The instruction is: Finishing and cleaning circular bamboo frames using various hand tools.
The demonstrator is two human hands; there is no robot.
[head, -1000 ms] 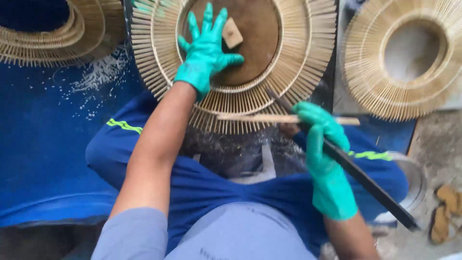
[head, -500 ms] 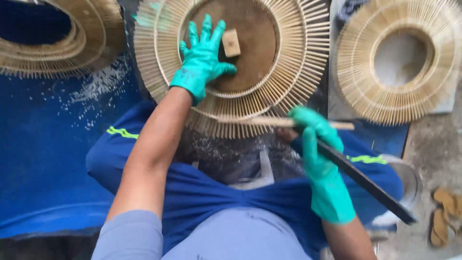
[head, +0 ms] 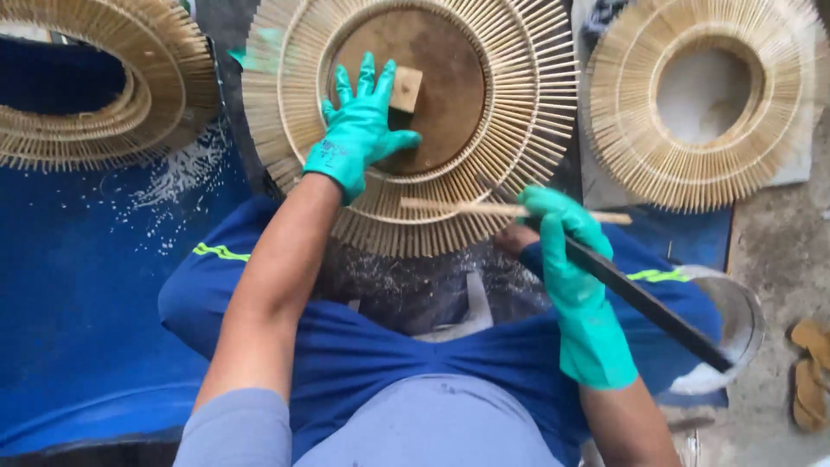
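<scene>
Altogether three round sunburst frames of thin bamboo sticks show, all lying flat. One sunburst frame [head: 553,95] is in the middle, a second frame [head: 705,104] lies to its right on a pale board [head: 800,164], and a third frame [head: 112,95] sits at the upper left on the blue tarp [head: 78,285].

Both hands wear green gloves. Spread flat, fingers wide, the left hand [head: 361,130] presses on the brown centre disc [head: 445,86] of the middle frame, with one small wooden block [head: 405,89] just beside its fingertips. Closed, the right hand [head: 566,251] grips two things — a single bamboo stick [head: 458,207] lying crosswise over the frame's lower rim, and a long dark blade [head: 648,303] slanting down to the right.

Underneath is a blue tarp, dusted with pale shavings, with bare grey concrete floor [head: 778,251] at the right. Two worn sandals [head: 810,372] lie there. One metal bowl [head: 745,313] stands by the right knee, holding some white stuff I cannot identify.
</scene>
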